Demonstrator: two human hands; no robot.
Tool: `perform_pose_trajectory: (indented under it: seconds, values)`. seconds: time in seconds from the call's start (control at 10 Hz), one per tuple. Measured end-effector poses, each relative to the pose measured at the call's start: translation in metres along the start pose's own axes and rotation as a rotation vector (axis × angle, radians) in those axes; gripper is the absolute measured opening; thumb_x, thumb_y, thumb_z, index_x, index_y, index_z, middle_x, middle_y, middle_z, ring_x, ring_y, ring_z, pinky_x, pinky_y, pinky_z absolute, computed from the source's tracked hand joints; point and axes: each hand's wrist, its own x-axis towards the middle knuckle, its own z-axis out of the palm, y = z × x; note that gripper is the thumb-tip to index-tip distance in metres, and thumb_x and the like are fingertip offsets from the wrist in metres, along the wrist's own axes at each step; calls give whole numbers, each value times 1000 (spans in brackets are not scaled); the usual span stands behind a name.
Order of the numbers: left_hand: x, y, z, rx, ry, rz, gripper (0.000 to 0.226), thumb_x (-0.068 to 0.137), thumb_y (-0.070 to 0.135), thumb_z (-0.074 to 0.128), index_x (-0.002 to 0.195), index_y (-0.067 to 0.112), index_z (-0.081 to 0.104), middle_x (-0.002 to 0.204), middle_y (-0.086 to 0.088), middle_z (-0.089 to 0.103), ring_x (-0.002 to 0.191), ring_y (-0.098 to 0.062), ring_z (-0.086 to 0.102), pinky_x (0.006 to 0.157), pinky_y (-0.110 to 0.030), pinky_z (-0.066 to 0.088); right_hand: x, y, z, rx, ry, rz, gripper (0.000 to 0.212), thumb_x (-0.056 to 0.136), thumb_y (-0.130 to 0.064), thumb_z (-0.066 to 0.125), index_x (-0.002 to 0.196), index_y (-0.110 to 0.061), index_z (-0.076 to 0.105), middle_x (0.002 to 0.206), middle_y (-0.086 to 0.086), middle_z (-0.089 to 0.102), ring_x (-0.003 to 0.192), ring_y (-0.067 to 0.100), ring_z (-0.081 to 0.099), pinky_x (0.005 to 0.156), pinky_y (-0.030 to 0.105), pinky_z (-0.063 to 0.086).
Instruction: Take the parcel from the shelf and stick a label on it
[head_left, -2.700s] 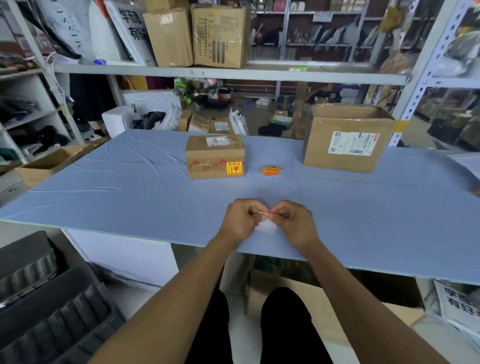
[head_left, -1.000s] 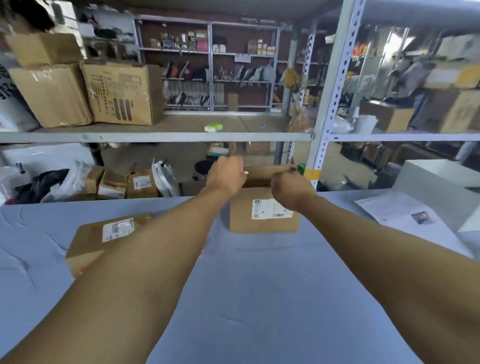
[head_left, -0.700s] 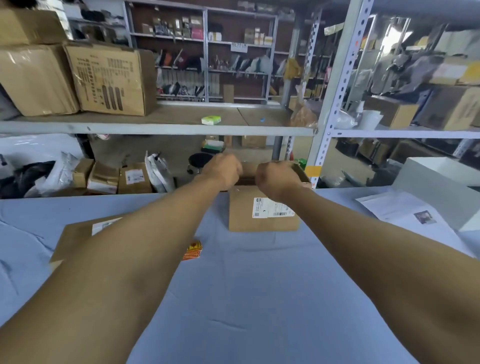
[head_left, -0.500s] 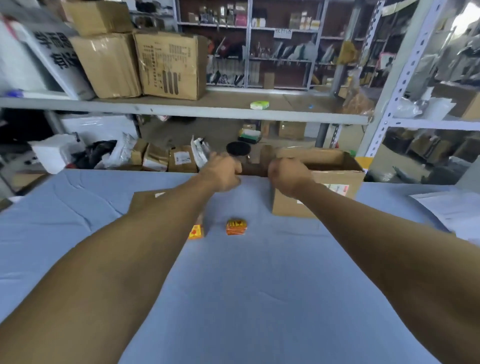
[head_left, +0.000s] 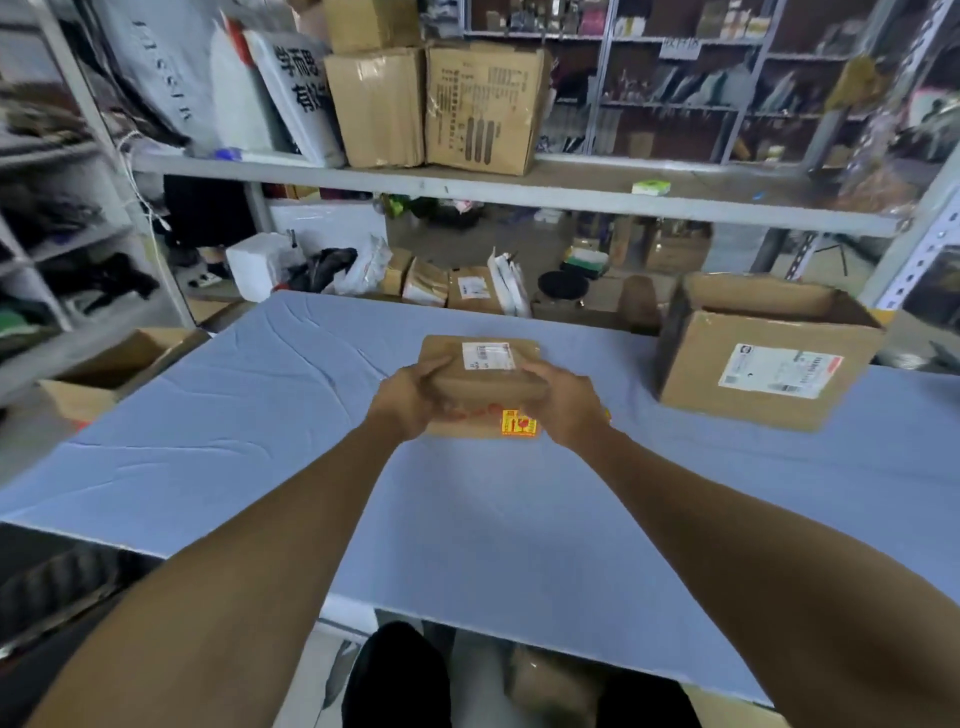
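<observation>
A small brown parcel (head_left: 485, 387) sits at the middle of the blue table (head_left: 260, 415). It has a white shipping label on top and a yellow-red sticker (head_left: 518, 422) on its front face. My left hand (head_left: 410, 400) grips its left side and my right hand (head_left: 566, 402) grips its right side, fingers curled over the top edges. The parcel's lower corners are hidden behind my hands.
A larger open cardboard box (head_left: 763, 358) with a white label stands on the table to the right. A grey shelf (head_left: 519, 189) above the table's far edge carries big cartons (head_left: 483, 104). Small parcels and bags lie behind the table.
My hands have left the larger open box at the right rear and come down onto the small parcel, closing on its two sides. The view has swung left and down.
</observation>
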Motion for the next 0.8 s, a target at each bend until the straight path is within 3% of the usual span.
perform_pose_trajectory:
  seconds: [0.1, 0.2, 0.3, 0.4, 0.5, 0.6, 0.7, 0.8]
  values:
    - [-12, 3, 25, 109, 30, 104, 34, 83, 3, 71, 117, 6, 69, 130, -14, 62, 96, -32, 63, 86, -47, 60, -28, 13, -26, -77, 78, 1, 51, 90, -20, 60, 140, -29, 52, 131, 14, 65, 114, 36, 60, 94, 40, 52]
    - [-32, 9, 55, 505, 67, 339, 55, 88, 2, 61, 136, 28, 57, 138, -9, 58, 120, -33, 57, 102, -40, 51, -62, 30, -57, -103, 137, 28, 52, 90, -19, 62, 141, -26, 52, 132, 12, 65, 115, 35, 61, 92, 36, 48]
    - [-62, 19, 88, 580, 28, 402, 56, 91, 8, 58, 138, 38, 52, 141, -9, 56, 126, -34, 53, 107, -42, 46, -101, 47, -77, -79, 196, 94, 51, 90, -17, 64, 140, -22, 53, 131, 15, 65, 117, 36, 60, 94, 33, 45]
    - [-86, 13, 116, 600, -51, 424, 57, 91, 9, 58, 140, 38, 50, 142, -9, 56, 126, -35, 53, 105, -39, 47, -144, 66, -85, -1, 228, 157, 52, 89, -20, 67, 139, -24, 55, 131, 16, 63, 116, 35, 60, 90, 30, 45]
    - [-109, -10, 139, 622, -168, 406, 61, 90, 11, 60, 143, 37, 46, 145, -9, 54, 128, -33, 53, 102, -30, 43, -183, 88, -74, 31, 215, 224, 53, 88, -22, 67, 140, -27, 54, 130, 14, 64, 115, 35, 60, 93, 37, 48]
    - [-119, -26, 153, 656, -212, 393, 70, 91, 14, 58, 150, 40, 31, 149, -11, 46, 131, -35, 49, 97, -26, 38, -200, 101, -63, 61, 217, 229, 55, 92, -17, 61, 144, -29, 48, 130, 18, 65, 117, 36, 59, 100, 41, 48]
    - [-122, -19, 149, 803, -285, 338, 83, 88, 11, 59, 154, 39, 17, 152, -17, 38, 131, -37, 47, 102, -32, 42, -198, 95, -70, -23, 126, 220, 63, 92, -15, 60, 150, -28, 38, 137, 20, 58, 125, 40, 53, 104, 41, 45]
    - [-117, -3, 140, 875, -273, 271, 93, 81, 30, 65, 153, 44, 9, 154, -22, 31, 133, -41, 45, 108, -40, 43, -189, 86, -88, -129, 84, 211, 63, 92, -19, 61, 150, -27, 38, 143, 18, 54, 127, 40, 52, 102, 39, 44]
